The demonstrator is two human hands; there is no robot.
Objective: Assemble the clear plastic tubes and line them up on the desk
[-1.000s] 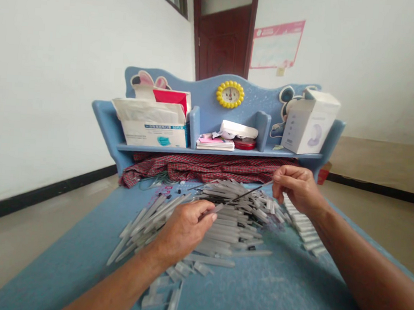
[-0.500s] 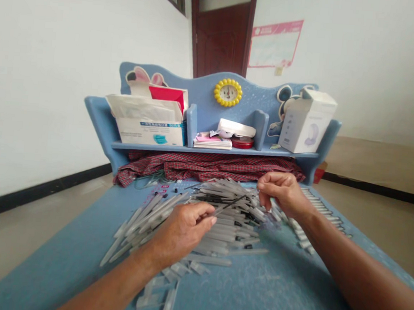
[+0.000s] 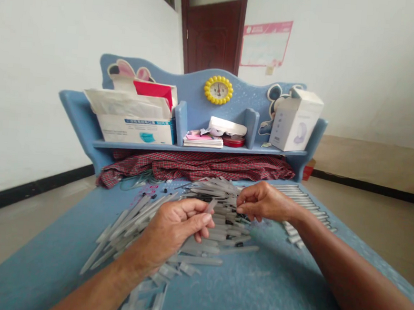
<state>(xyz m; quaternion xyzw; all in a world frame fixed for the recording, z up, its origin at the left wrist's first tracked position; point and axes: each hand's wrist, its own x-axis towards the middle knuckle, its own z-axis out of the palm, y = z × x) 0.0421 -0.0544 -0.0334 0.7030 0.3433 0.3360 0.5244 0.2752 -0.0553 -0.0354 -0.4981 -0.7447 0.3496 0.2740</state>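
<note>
A heap of thin translucent plastic tubes (image 3: 173, 219) lies spread over the blue desk top (image 3: 264, 283). My left hand (image 3: 174, 229) hovers over the heap with fingers closed on one clear tube whose tip (image 3: 210, 205) sticks up past the fingertips. My right hand (image 3: 262, 202) sits just right of it, fingers pinched together near the tube's tip. What the right fingers hold is too small to make out. The two hands are a few centimetres apart above the middle of the heap.
A neat row of tubes (image 3: 305, 205) lies right of my right hand. A red checked cloth (image 3: 199, 166) sits under the shelf (image 3: 200, 148), which carries a mask box (image 3: 135, 128), a white carton (image 3: 295, 121), a red tin (image 3: 234, 141) and a yellow clock (image 3: 218, 90).
My right hand has moved left and down toward the left hand, pushing the long thin dark rod into the tube until it no longer shows. The camera has tilted slightly.
</note>
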